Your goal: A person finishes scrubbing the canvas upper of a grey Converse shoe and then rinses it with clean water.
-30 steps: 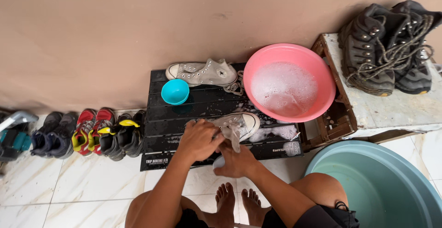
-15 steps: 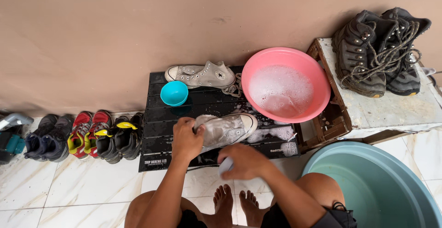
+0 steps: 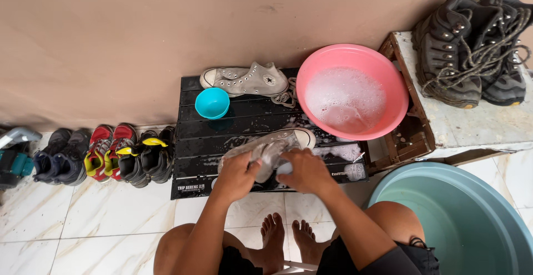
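Item: one grey high-top sneaker (image 3: 277, 144), soapy, lying on its side on a black slatted table (image 3: 222, 136); the left hand (image 3: 237, 175) is closed around its ankle end and the right hand (image 3: 306, 170) is curled over its middle, though what the right fingers grip cannot be told. Beyond the hands: matching sneaker (image 3: 244, 79), small blue bowl (image 3: 212, 103), pink basin (image 3: 351, 91) of suds. Left of the left hand, a row of shoes (image 3: 105, 155); right of the right hand, a large green tub (image 3: 455, 219) and brown boots (image 3: 472, 47) on a white crate (image 3: 472, 128).
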